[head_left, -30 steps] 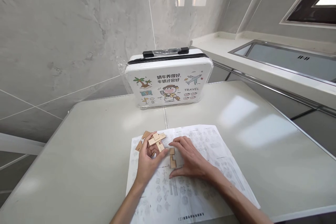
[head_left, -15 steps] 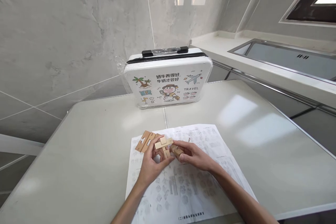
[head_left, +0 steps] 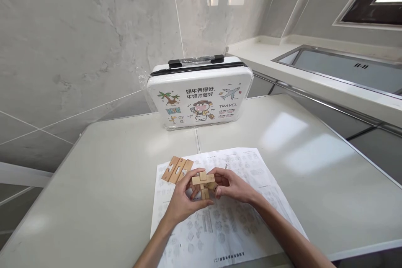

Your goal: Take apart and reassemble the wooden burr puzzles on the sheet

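My left hand (head_left: 180, 203) is closed around a cross-shaped assembly of light wooden puzzle pieces (head_left: 202, 179), gripping it between thumb and fingers. From the other side, my right hand (head_left: 235, 186) pinches another wooden piece (head_left: 211, 186) at the right of the assembly; fingers partly cover it, and I cannot tell whether it is fitted in. Flat notched wooden pieces (head_left: 177, 170), with numbers on them, lie side by side behind my left hand. Under both hands spreads a large printed sheet (head_left: 216, 234) with small diagrams.
A white suitcase (head_left: 201, 92) in clear plastic wrap stands at the back of the pale table (head_left: 103, 184), against grey tiles. To the right is a counter with a sink (head_left: 339, 67). A window corner shows at the upper right.
The assembly in my left hand has shifted right and slightly down and turned a little. The right-hand piece now sits against it, more hidden. The flat pieces are less covered by my left hand.
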{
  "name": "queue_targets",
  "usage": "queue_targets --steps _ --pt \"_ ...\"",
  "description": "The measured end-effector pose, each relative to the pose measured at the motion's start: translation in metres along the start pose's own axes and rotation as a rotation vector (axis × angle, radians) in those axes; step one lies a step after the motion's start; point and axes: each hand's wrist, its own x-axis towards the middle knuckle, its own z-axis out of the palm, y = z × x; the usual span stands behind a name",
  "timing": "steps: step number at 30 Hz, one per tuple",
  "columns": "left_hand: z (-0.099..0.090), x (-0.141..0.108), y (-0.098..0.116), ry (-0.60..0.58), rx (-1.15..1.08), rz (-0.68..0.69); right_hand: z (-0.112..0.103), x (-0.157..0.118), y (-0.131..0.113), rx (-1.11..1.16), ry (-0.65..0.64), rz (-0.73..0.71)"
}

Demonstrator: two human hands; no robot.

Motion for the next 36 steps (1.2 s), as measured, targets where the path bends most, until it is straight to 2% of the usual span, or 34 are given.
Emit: queue_targets --steps 4,8,12,20,23,28,30,36 --pt "-0.004 0.002 0.005 -0.076 0.04 0.09 -0.002 -0.002 -0.001 0.027 -0.051 0.01" --pt "-0.005 0.004 0.008 -0.181 0.091 0.118 -0.004 -0.004 -0.003 0.021 -0.094 0.014" --pt "-0.004 0.004 0.008 -0.252 0.054 0.109 -0.006 -0.005 0.0 0.01 -0.121 0.026" --pt "0.0 0.0 0.014 -0.29 0.15 0.004 0.001 -0.003 -0.001 -0.098 -0.072 -0.017" --pt "0.001 0.0 0.012 -0.256 0.108 0.004 0.006 -0.004 -0.005 -0.116 -0.051 -0.039" --pt "0.0 0.002 0.005 -0.038 0.029 0.01 0.009 -0.005 -0.008 -0.214 0.051 -0.101" --pt "-0.001 0.002 0.003 0.014 -0.018 -0.01 0.01 -0.004 -0.008 -0.301 0.105 -0.121" --pt "-0.002 0.002 0.002 -0.027 -0.097 -0.047 0.013 -0.004 -0.011 -0.476 0.159 -0.134"
